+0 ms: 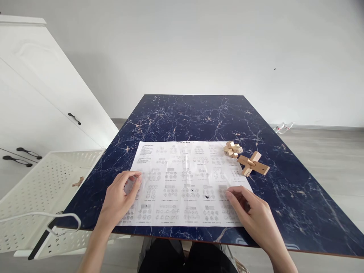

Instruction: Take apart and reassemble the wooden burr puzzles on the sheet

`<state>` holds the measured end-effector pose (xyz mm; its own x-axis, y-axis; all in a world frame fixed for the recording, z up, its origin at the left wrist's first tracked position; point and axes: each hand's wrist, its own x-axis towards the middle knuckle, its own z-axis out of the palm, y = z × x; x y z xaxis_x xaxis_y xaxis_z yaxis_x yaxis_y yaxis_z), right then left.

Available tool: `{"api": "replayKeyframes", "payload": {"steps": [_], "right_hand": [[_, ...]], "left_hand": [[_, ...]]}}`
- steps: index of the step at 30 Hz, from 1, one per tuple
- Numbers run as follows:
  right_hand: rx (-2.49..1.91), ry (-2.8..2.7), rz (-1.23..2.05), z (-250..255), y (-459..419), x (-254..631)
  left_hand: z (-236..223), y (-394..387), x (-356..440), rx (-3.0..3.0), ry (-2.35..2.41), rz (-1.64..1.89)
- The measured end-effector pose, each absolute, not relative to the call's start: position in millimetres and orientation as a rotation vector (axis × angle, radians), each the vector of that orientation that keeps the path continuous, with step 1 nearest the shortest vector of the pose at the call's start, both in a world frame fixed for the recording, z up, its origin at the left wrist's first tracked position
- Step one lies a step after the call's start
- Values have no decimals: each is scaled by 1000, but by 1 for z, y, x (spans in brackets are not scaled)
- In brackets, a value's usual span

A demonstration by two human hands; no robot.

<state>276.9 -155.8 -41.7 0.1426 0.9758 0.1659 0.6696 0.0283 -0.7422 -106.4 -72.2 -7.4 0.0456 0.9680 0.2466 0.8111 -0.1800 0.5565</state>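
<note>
A printed sheet of paper (173, 178) with rows of small diagrams lies flat at the table's near side, lightly creased. My left hand (121, 195) rests over its left edge, fingers loosely curved, thumb and index tips close, nothing visible between them. On the lower right part of the sheet sits my right hand (251, 210), thumb a little apart from its curled fingers; I see nothing in it. Beyond the right hand, a cross-shaped wooden puzzle (253, 163) stands by the sheet's right edge. A smaller wooden interlocking puzzle (232, 149) is at the sheet's upper right corner.
The dark blue marble-patterned table (193, 117) reaches toward a pale wall. At left are a white cabinet (57, 94) and a perforated white basket (48, 182) holding a small wooden piece (77, 182). A white cable (40, 214) crosses the basket near the table corner.
</note>
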Motion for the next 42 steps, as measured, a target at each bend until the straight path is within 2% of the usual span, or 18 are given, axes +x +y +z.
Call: {"api": "replayKeyframes", "payload": {"steps": [42], "right_hand": [[-1736,-1612,544,-43,-157,275]], "left_hand": [[-14,-73,-111,2070,1786,820]]}}
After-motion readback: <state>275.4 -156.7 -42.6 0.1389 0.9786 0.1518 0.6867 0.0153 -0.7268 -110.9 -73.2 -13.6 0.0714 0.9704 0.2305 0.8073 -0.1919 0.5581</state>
